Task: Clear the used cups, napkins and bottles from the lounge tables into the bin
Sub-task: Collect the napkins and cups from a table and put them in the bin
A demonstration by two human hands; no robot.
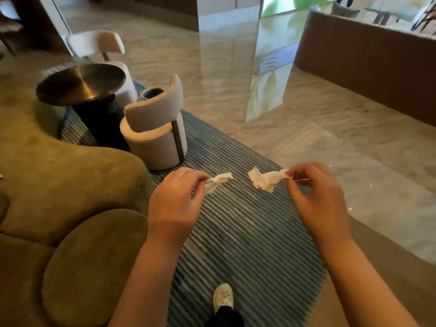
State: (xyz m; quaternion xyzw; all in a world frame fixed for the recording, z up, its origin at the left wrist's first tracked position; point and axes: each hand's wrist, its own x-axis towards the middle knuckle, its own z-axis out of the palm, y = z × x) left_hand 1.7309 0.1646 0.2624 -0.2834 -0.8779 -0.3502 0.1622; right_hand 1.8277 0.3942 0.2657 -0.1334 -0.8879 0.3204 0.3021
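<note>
Napkin scrap [218,181] pinched in left grip [177,197], bigger scrap [266,179] in right grip [316,192]; lettering [57,68] blurred.

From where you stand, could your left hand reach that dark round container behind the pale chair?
Probably not. The left hand, pinching a napkin scrap, hangs over the striped rug, while the container sits well ahead with the chair standing between. Walking closer seems needed.
</note>
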